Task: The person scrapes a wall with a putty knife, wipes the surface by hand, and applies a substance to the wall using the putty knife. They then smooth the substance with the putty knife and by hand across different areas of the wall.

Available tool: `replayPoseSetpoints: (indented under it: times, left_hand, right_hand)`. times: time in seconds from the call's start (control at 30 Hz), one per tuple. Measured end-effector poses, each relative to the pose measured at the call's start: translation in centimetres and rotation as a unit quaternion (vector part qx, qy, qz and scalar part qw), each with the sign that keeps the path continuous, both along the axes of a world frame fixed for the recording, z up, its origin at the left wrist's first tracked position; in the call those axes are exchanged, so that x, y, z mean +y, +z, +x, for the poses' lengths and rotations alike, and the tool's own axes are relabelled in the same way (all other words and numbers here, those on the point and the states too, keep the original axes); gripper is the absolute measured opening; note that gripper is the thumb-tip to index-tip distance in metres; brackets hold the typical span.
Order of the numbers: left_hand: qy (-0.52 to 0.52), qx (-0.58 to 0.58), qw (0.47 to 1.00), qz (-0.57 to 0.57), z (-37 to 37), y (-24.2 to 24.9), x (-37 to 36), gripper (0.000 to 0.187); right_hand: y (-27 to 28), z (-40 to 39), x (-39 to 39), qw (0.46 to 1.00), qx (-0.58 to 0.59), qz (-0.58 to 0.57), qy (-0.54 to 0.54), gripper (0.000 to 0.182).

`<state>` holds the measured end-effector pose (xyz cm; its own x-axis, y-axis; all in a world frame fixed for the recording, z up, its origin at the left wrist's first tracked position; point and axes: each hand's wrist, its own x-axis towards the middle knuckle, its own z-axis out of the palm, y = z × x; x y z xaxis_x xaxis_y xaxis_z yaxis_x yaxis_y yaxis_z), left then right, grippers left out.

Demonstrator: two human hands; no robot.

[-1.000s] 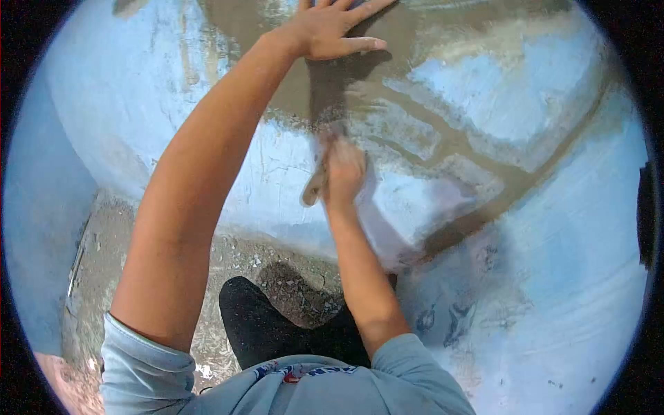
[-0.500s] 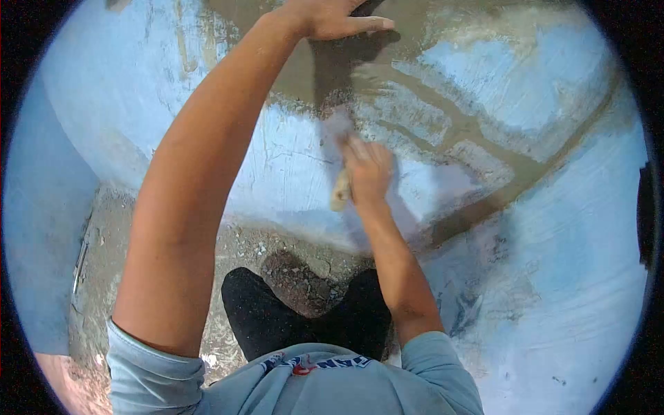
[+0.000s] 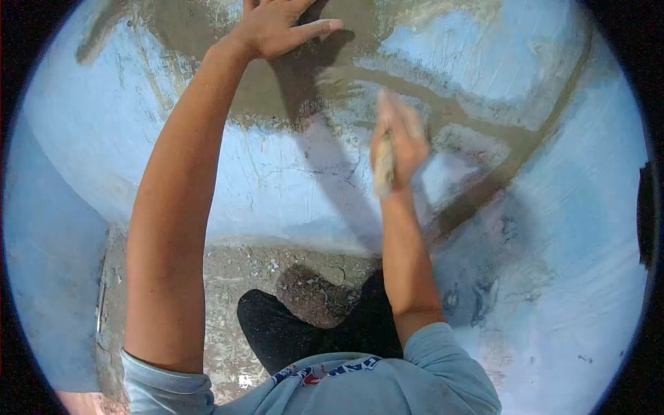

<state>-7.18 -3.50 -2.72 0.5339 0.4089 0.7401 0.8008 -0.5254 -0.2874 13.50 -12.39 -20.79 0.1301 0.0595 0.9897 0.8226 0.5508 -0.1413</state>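
Note:
My left hand (image 3: 275,29) is spread flat on a grey-brown mortar patch (image 3: 256,90) on the pale blue wall (image 3: 270,166), high in the head view. My right hand (image 3: 407,142), blurred by motion, is wrapped round a tool with a pale wooden handle (image 3: 384,169). The handle's butt points down toward my body. The tool's working end is hidden by my fingers and smeared. Just beyond those fingers, mortar-filled strips (image 3: 443,107) branch across the wall.
A long mortar strip (image 3: 477,200) runs diagonally on the right. Below the wall, the rough floor (image 3: 228,277) carries loose crumbs and debris around my dark-trousered legs (image 3: 290,332). A blue side wall (image 3: 52,263) stands at the left, with a thin rod (image 3: 102,297) near its foot.
My right hand has moved right and slightly up along the wall with the wooden-handled tool. The view has shifted, so my left hand appears farther left and lower, still on the mortar.

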Motion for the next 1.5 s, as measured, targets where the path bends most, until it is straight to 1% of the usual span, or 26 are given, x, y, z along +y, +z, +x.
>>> replayPoseSetpoints:
  times: [0.07,0.1,0.13,0.17,0.23,0.3,0.33,0.4,0.5,0.57,0.63,0.67,0.73,0.83,0.87,0.93,0.97,1.0,1.1,1.13,1.2,1.3,1.37,1.4,1.43,1.5]
  left_hand:
    - [0.003,0.003,1.0,0.016,-0.1,0.0,0.4,0.096]
    - [0.005,0.0,1.0,0.008,0.0,0.1,0.3,0.096]
    - [0.006,-0.002,1.0,-0.001,0.1,0.0,0.0,0.096]
    - [0.006,-0.004,1.0,-0.01,0.1,0.1,-0.2,0.096]
    - [0.009,0.002,1.0,-0.022,-0.1,0.1,0.0,0.096]
    - [0.01,0.006,1.0,-0.022,0.0,0.2,-0.1,0.096]
    - [0.004,0.001,1.0,-0.031,0.0,0.4,-0.5,0.096]
    - [0.011,-0.003,1.0,-0.023,-0.1,0.3,-0.2,0.096]
    - [0.016,0.005,1.0,-0.019,0.3,0.0,-0.1,0.095]
    - [0.017,0.004,1.0,-0.016,0.3,0.7,-0.2,0.096]
    - [0.011,0.002,0.999,-0.035,0.1,0.3,-0.5,0.096]
    - [0.016,0.004,0.999,-0.037,0.1,0.1,-0.7,0.096]
    - [0.023,0.004,0.999,-0.031,0.3,0.4,-0.8,0.097]
    - [0.018,0.001,1.0,-0.018,0.4,0.2,-0.7,0.097]
    - [0.021,-0.003,0.999,-0.034,0.4,0.3,-0.8,0.098]
    - [0.027,0.001,0.999,-0.04,0.2,0.5,-1.1,0.098]
    - [0.026,0.001,0.999,-0.046,0.4,0.5,-1.0,0.098]
    - [0.022,-0.001,0.999,-0.047,0.5,0.2,-1.0,0.098]
    - [0.024,0.008,0.999,-0.04,0.1,0.7,-0.8,0.098]
    - [0.031,0.008,0.999,-0.041,0.2,0.6,-0.8,0.098]
    - [0.037,0.006,0.998,-0.047,0.5,0.4,-0.9,0.098]
    - [0.037,0.005,0.998,-0.056,0.2,0.4,-1.0,0.099]
    - [0.033,0.008,0.998,-0.053,0.3,0.5,-0.8,0.098]
    - [0.029,0.012,0.998,-0.048,0.1,0.5,-0.7,0.098]
    - [0.03,0.01,0.998,-0.051,0.1,0.3,-0.9,0.098]
    - [0.03,0.006,0.998,-0.055,0.2,0.6,-1.1,0.098]
  right_hand:
    - [2.5,-0.1,0.6,0.995,0.017,0.045,-0.085,0.032]
    - [0.8,-1.0,2.5,0.997,-0.016,0.04,-0.059,0.034]
    - [-2.5,-2.8,4.7,0.998,-0.047,0.033,-0.036,0.036]
    - [-6.7,-5.1,6.3,0.998,-0.035,-0.051,-0.014,0.038]
    - [-7.6,-7.6,3.2,0.978,-0.128,-0.164,0.006,0.038]
    - [-6.7,-6.5,1.8,0.972,-0.144,-0.186,0.012,0.035]
    - [-5.0,-5.2,1.3,0.987,-0.105,-0.123,0.006,0.034]
    - [-1.5,-2.5,1.1,0.999,-0.032,0.006,-0.001,0.033]
    - [-1.6,-2.7,4.2,0.998,0.01,0.025,-0.054,0.031]
    - [-4.9,-6.6,5.6,0.996,-0.054,0.03,-0.067,0.029]
    - [-5.1,-7.1,3.9,0.992,-0.111,-0.062,-0.019,0.029]
    - [-4.8,-6.3,3.4,0.994,-0.099,-0.047,-0.013,0.029]
    - [-1.6,-3.0,2.3,0.997,-0.078,-0.006,-0.006,0.03]
    - [1.2,-0.7,2.8,0.992,0.053,0.063,-0.097,0.028]
    - [0.3,-1.4,4.4,0.992,0.087,0.057,-0.07,0.024]
    - [-2.4,-5.8,5.2,0.999,0.015,0.033,-0.029,0.022]
    - [-4.1,-7.6,5.1,1.0,-0.017,-0.016,-0.002,0.023]
    - [-4.5,-8.1,3.9,0.995,-0.072,-0.062,-0.008,0.026]
    - [-2.8,-3.4,2.7,0.997,-0.075,-0.024,0.007,0.03]
    - [-1.9,-1.2,3.5,0.998,-0.043,0.034,-0.02,0.026]
    - [2.1,2.5,3.1,0.986,0.073,0.113,-0.095,0.028]
    - [1.9,1.2,5.6,0.984,0.128,0.094,-0.083,0.028]
    - [-0.8,-5.1,6.5,0.995,0.019,0.059,-0.078,0.027]
    - [-2.0,-7.7,5.2,1.0,0.002,-0.001,-0.029,0.029]
    - [-2.4,-8.5,4.7,0.998,-0.047,-0.038,-0.012,0.03]
    - [-2.0,-6.8,3.8,0.984,-0.122,-0.132,0.006,0.03]
